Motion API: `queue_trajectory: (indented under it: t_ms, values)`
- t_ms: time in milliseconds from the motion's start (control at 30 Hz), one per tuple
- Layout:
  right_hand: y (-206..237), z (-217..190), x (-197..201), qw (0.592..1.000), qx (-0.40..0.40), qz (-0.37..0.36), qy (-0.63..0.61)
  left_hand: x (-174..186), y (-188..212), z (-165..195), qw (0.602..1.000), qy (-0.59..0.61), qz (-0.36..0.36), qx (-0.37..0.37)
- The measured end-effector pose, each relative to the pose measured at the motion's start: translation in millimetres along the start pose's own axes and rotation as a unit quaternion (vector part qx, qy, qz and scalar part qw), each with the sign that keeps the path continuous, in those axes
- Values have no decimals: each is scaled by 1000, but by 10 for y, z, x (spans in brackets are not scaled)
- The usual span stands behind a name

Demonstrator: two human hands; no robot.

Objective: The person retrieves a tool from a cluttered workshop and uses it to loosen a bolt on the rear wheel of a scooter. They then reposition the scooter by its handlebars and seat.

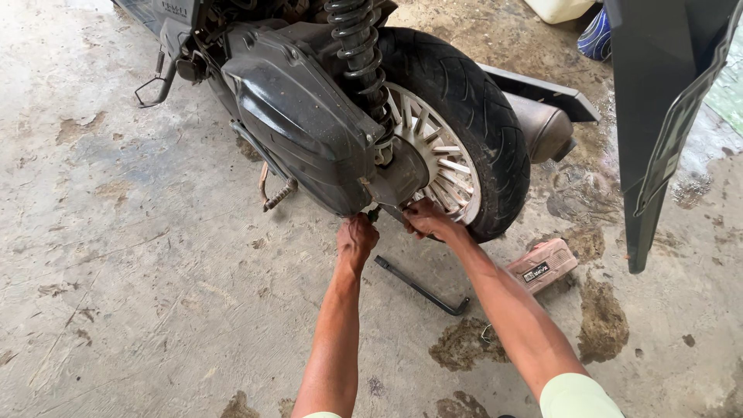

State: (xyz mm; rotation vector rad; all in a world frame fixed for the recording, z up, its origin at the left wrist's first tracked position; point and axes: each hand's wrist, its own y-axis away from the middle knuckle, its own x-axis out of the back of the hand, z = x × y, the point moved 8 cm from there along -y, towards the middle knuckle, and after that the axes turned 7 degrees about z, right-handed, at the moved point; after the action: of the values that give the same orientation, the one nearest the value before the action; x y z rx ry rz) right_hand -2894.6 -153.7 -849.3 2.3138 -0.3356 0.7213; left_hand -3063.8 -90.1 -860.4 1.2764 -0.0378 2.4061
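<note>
Scooter up on its stand, rear end facing us. Both hands are under the black engine cover [298,116], down at its low rear corner, next to the rear wheel [457,124].

Left hand [356,240] is curled into a closed fist around something small at the bottom edge of the cover. Looks like a tool handle or a fastener; too hidden to tell which.

Right hand [428,220] is just to the right of it, fingers bent and pressed against the underside near the wheel hub, likely steadying or holding the other end of the same part. Can't tell what it grips, if anything. The two hands sit close together but not touching.

Long black L-shaped wrench [422,288] lies on the concrete floor [155,294] between the forearms, within easy reach. Small pink box [542,265] on the floor to the right, near the tyre. Coil shock [357,46] runs up above the hands; exhaust [546,128] sits on the far side of the wheel. Floor has damp, muddy patches.
</note>
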Motion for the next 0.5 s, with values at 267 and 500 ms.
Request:
queue_trajectory:
  t_ms: [267, 500]
  values:
    - [287, -274, -98, 857, 265, 232, 377, -14, -6, 23, 1000, -3, 9, -8]
    - [288, -272, 60, 889, 287, 252, 253, 8, -8, 43, 1000, 4, 18, -7]
